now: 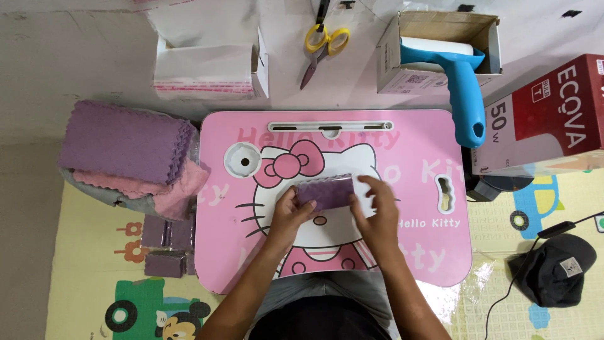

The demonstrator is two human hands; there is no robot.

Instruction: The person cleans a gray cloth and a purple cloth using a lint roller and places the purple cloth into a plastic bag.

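Pink worktop [415, 252], centre: folded purple cloth [326, 192], left hand [290, 214] gripping its left end, right hand [376, 214] open, fingers resting on its right end.

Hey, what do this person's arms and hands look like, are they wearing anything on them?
Both forearms are bare, with no sleeves in view. The left hand and the right hand wear no gloves; no rings, watch or wristband are visible.
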